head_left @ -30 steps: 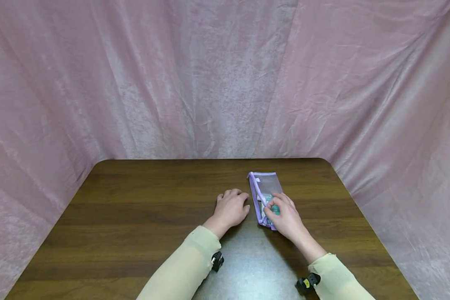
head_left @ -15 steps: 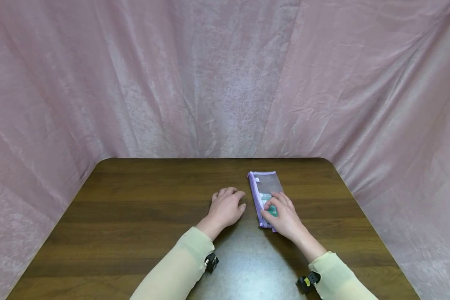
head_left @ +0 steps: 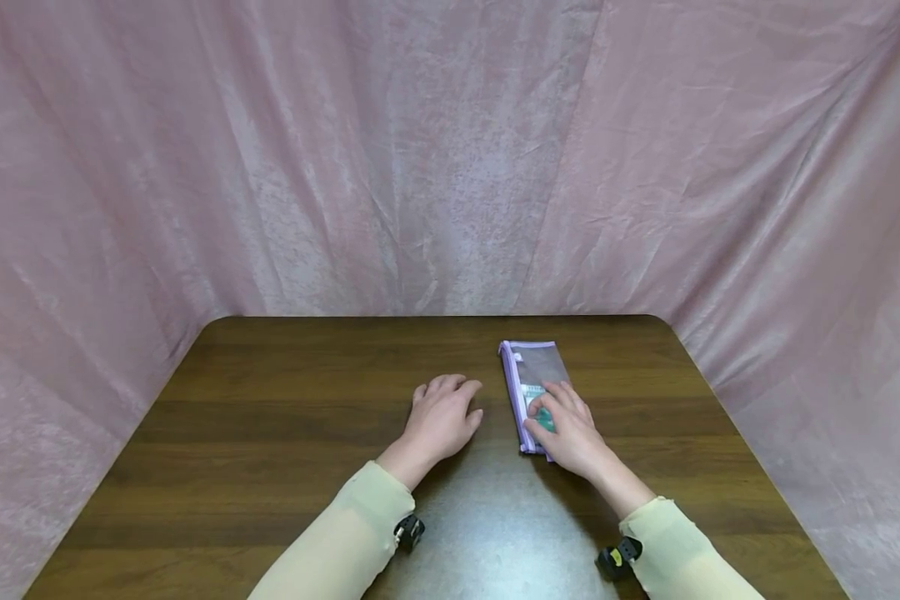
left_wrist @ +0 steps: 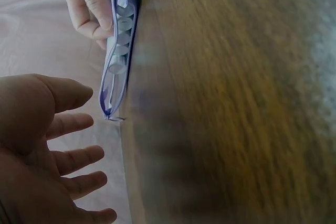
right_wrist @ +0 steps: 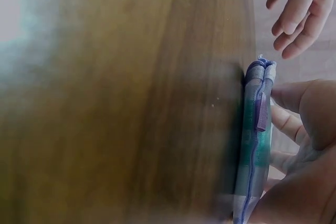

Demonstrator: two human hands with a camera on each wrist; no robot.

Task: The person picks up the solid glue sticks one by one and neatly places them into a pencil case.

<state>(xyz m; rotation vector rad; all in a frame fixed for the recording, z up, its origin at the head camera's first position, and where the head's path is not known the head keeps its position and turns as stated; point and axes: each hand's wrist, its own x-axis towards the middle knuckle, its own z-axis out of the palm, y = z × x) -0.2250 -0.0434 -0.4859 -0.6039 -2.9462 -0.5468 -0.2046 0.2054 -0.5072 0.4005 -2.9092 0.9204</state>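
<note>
A see-through zip pouch (head_left: 542, 360) with purple edging lies flat on the table, right of its middle. Its zip side faces left; in the left wrist view the pouch's mouth (left_wrist: 108, 95) gapes, showing several white round ends (left_wrist: 122, 38) inside. A teal and white printed item (head_left: 534, 392) shows through the pouch. My right hand (head_left: 567, 429) rests on the pouch's near half, thumb by the zip edge and fingers on the upper face, partly covering it. Left of the pouch and apart from it, my left hand (head_left: 440, 417) holds nothing, its fingers spread and loosely bent.
The brown wooden table (head_left: 307, 367) has rounded far corners. Pink velvet curtains (head_left: 450, 167) hang behind and on both sides. A small black camera sits on each wrist, on the left (head_left: 408, 531) and on the right.
The pouch's raised zip edge has dropped down, and the right thumb and index finger have parted from it. My left hand has drawn away leftward from the pouch.
</note>
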